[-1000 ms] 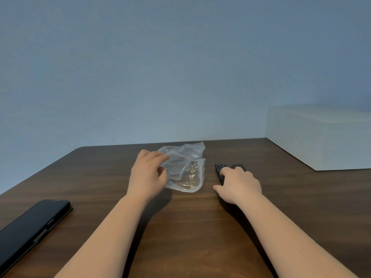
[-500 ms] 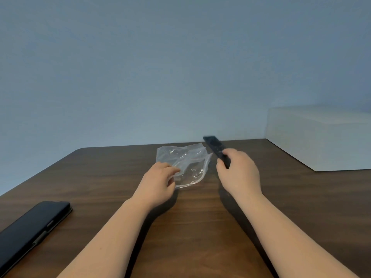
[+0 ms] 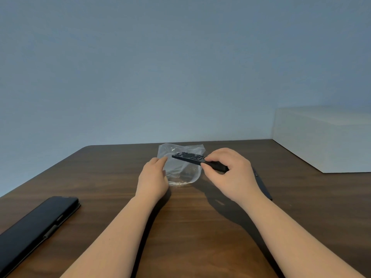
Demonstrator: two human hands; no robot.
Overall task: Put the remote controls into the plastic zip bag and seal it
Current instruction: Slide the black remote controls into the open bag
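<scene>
- The right hand (image 3: pixel 230 173) pinches a black remote (image 3: pixel 192 158) near its back end between thumb and fingertips, holding it off the table (image 3: pixel 200 227) and pointing it toward 9 o'clock.
- The front, button end of that remote hangs over the clear zip bag (image 3: pixel 180 169); whether any of it is past the bag's mouth cannot be told through the clear film.
- The bag lies crumpled on the table at about 12 o'clock from the person, between the two hands.
- The left hand (image 3: pixel 153 179) rests at the bag's 9 o'clock edge with the fingers bent onto the plastic; it looks to be steadying or lifting a flap, though whether it actually pinches the film cannot be told.
- A second dark, slim thing (image 3: pixel 263 185) lies on the table at 3 o'clock from the right hand, partly hidden by the wrist; it is probably another remote waiting its turn.
- A black case (image 3: pixel 38 223) sits at 8 o'clock, well apart from the work, and a white box (image 3: pixel 325 137) at 2 o'clock.
- Progress, as judged: early. Nothing dark shows lying inside the bag, so no remote is packed.
- Left to do: slide this remote in, fetch and add the other, then press the zip strip shut along its length.
</scene>
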